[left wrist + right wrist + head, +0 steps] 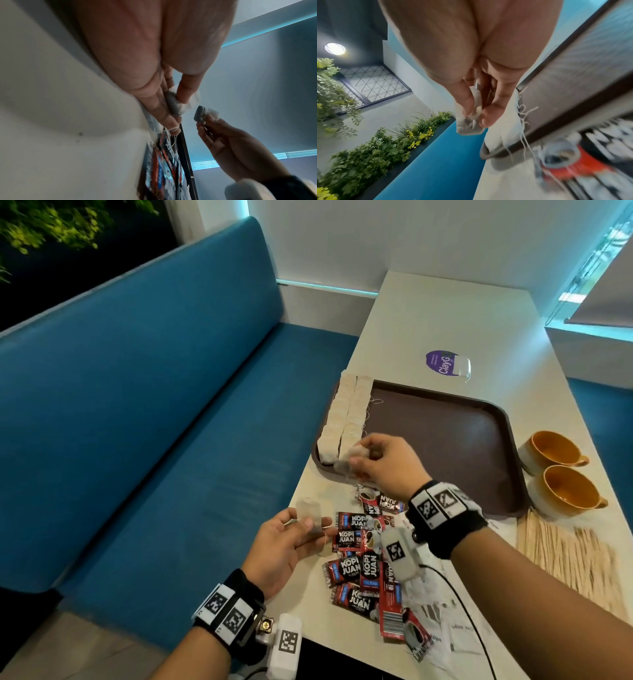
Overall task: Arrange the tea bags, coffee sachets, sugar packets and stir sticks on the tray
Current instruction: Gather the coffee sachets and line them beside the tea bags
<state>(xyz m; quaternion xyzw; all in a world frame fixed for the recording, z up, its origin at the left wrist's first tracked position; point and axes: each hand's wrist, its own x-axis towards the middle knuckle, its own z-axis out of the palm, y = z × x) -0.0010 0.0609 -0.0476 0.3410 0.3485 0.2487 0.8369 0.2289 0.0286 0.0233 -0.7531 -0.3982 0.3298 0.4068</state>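
A brown tray [445, 433] lies on the white table, with two rows of tea bags [346, 416] lined along its left side. My right hand [370, 463] pinches a tea bag [349, 460] over the tray's near left corner, at the front end of the rows; the right wrist view shows the same tea bag [469, 125] between thumb and fingers. My left hand [298, 535] holds another tea bag [310, 517] [173, 105] at the table's left edge. Red coffee sachets [363, 563] lie scattered between my hands. Wooden stir sticks [568, 559] lie to the right.
Two orange cups [555, 470] stand right of the tray. White sugar packets [452, 635] lie near the table's front edge. One tea bag [460, 366] rests on a purple sticker [440, 363] beyond the tray. A blue bench [154, 422] runs along the left.
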